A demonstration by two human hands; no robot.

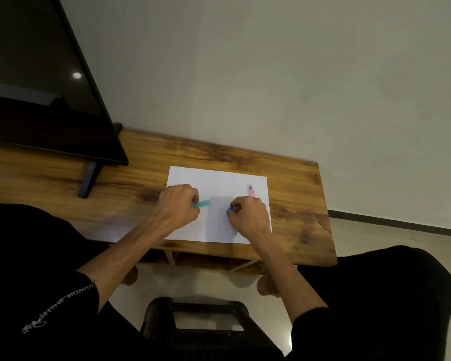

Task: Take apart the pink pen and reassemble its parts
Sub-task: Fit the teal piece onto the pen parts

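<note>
Wooden table (292,201), white paper (219,181) (hands resting there), plain wall (271,74)

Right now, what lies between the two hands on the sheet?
In the head view, only bare white paper in shadow separates the left hand, holding a teal piece, from the right hand.

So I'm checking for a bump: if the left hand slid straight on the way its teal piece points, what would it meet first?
Probably the right hand with its small blue part. The left hand aims its teal piece rightward across the white paper; heights are unclear.
</note>
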